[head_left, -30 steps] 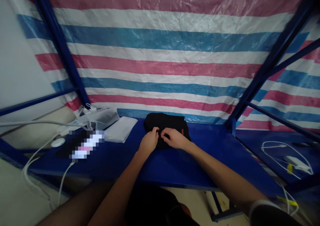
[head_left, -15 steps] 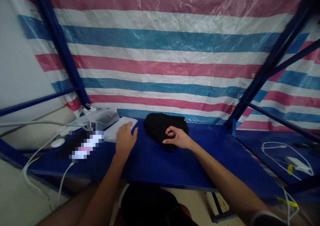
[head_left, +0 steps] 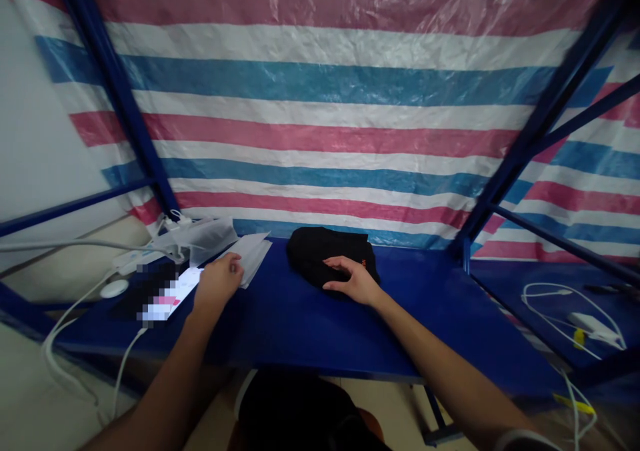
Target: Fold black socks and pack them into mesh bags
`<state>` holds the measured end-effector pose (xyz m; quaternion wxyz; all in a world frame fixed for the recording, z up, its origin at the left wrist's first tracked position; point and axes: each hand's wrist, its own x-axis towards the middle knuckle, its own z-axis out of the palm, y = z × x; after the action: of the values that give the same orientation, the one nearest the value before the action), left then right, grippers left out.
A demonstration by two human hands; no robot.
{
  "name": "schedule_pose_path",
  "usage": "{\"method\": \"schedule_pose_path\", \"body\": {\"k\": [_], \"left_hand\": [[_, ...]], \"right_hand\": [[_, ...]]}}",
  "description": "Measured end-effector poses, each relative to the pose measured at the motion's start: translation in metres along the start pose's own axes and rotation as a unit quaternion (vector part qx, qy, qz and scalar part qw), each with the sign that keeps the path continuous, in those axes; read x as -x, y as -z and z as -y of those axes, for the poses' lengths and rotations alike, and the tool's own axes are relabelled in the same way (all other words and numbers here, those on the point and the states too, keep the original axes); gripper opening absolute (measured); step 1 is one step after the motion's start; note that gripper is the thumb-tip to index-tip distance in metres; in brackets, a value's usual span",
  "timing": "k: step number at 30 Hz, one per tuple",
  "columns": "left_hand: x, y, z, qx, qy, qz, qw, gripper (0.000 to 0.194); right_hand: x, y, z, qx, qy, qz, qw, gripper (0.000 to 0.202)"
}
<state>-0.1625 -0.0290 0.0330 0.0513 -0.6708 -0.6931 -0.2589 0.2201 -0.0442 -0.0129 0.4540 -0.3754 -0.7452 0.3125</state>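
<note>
My left hand (head_left: pixel 219 283) is over the near left end of some folded white paper (head_left: pixel 254 254) at the back left of the blue tabletop (head_left: pixel 310 334). Its fingers curl in and seem to grip the paper, whose layers fan apart; the fingertips are partly hidden. To the right lies a soft black cloth item (head_left: pixel 320 250), like a pouch or folded garment, with small orange lettering at its right side. My right hand (head_left: pixel 354 282) rests at its front right, thumb and forefinger spread in a C with nothing between them.
Left of my left hand lies a lit phone (head_left: pixel 183 294) on a white cable. Behind it are a translucent plastic bag (head_left: pixel 207 236), plugs and a white round disc (head_left: pixel 115 288). Blue metal posts (head_left: pixel 495 191) frame a striped sheet (head_left: pixel 325 114). A white charger (head_left: pixel 597 328) sits far right.
My left hand has moved left and toward me, its fingers curling. The white paper's layers now stand apart. My right hand has shifted slightly, its thumb and forefinger wider apart.
</note>
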Motion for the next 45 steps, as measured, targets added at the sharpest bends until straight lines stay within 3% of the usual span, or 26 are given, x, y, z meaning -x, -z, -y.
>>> {"method": "schedule_pose_path", "body": {"k": [3, 5, 9, 12, 17, 22, 26, 30, 37, 41, 45], "left_hand": [[-0.005, 0.004, -0.044, 0.088, -0.051, -0.096, 0.99, 0.032], [-0.007, 0.0, -0.083, 0.169, -0.105, -0.115, 0.973, 0.036], [-0.004, -0.025, -0.145, 0.286, -0.173, -0.119, 0.935, 0.038], [0.008, -0.047, -0.163, 0.306, -0.181, -0.068, 0.932, 0.026], [0.024, -0.066, -0.16, 0.285, -0.219, -0.032, 0.933, 0.019], [0.026, -0.068, -0.149, 0.2, -0.247, -0.009, 0.948, 0.019], [0.026, -0.068, -0.142, 0.174, -0.291, 0.0, 0.941, 0.021], [0.023, -0.065, -0.136, 0.201, -0.307, -0.02, 0.93, 0.022], [0.012, -0.049, -0.117, 0.269, -0.192, -0.141, 0.933, 0.022], [0.017, -0.05, -0.123, 0.228, -0.247, -0.107, 0.936, 0.032], [0.026, -0.054, -0.135, 0.181, -0.296, -0.085, 0.934, 0.029]], "right_hand": [[0.003, -0.009, 0.01, 0.09, 0.056, -0.001, 0.994, 0.054], [0.006, -0.014, 0.018, 0.132, 0.057, 0.008, 0.99, 0.065], [0.007, -0.018, 0.028, 0.163, 0.055, 0.029, 0.985, 0.115], [0.006, -0.016, 0.024, 0.184, 0.067, 0.029, 0.98, 0.124], [0.005, -0.016, 0.01, 0.219, 0.074, -0.002, 0.973, 0.11], [0.003, -0.021, 0.011, 0.227, 0.057, -0.014, 0.972, 0.095], [0.004, -0.022, 0.017, 0.229, 0.033, -0.016, 0.973, 0.084], [0.003, -0.012, 0.015, 0.244, 0.016, -0.029, 0.969, 0.075], [0.004, 0.03, -0.006, 0.32, -0.056, -0.131, 0.937, 0.068], [0.007, 0.035, -0.01, 0.323, -0.055, -0.121, 0.937, 0.066], [0.007, 0.03, -0.01, 0.304, -0.029, -0.08, 0.949, 0.069]]}}
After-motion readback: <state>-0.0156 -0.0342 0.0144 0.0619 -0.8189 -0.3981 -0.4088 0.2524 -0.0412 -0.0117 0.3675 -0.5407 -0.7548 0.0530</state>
